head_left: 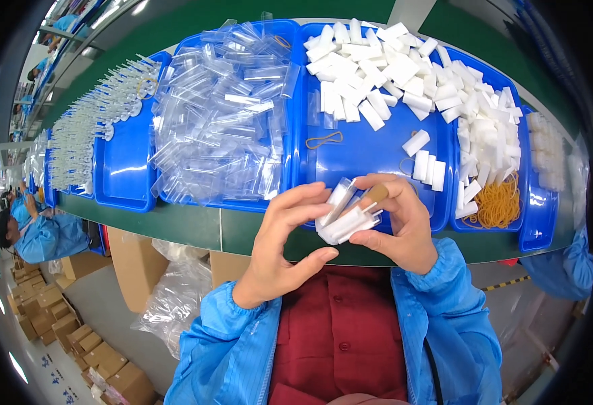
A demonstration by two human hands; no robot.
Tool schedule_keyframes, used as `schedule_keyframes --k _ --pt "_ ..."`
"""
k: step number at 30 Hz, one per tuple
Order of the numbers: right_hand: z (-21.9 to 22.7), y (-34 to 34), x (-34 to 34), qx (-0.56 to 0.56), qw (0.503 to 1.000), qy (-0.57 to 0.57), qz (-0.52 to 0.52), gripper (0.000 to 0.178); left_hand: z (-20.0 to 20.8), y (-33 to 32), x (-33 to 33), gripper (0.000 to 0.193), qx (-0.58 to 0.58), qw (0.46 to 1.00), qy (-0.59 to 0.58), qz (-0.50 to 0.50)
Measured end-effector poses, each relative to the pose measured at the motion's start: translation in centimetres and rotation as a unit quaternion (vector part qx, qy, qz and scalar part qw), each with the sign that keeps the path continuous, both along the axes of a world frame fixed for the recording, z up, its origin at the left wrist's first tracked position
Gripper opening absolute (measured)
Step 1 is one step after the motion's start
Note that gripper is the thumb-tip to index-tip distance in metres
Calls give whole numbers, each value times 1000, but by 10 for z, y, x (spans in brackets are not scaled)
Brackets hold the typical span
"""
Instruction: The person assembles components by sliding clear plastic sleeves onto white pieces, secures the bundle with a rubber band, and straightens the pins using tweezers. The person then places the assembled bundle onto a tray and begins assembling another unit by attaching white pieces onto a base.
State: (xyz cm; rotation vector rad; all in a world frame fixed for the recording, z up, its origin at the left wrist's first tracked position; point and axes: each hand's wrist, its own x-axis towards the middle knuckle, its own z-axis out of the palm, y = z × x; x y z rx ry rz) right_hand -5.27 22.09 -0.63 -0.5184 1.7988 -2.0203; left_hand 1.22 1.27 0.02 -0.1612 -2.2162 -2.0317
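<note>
In front of my chest, a small bundle of white pieces and clear plastic sleeves is between my two hands. My right hand grips its right side, thumb below and fingers above. A tan cover seems to sit on one of its fingertips. My left hand curves around the left end, fingertips at the upper edge and thumb near the lower one. Just beyond, a blue tray holds small white blocks, with a few lying apart near its right side.
Clear sleeves heap in a blue tray to the left. Farther left are thin whitish stemmed pieces. Rubber bands pile at the right below more white blocks. Cardboard boxes stand on the floor; a co-worker in blue sits at left.
</note>
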Motion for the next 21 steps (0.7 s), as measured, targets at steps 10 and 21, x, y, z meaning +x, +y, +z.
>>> schedule_keyframes --k 10,21 --pt "14 1 -26 131 973 186 47 25 -9 -3 10 35 -30 999 -37 -7" --pt "-2 -56 -124 403 664 630 11 37 -18 -8 19 34 98 992 -78 10"
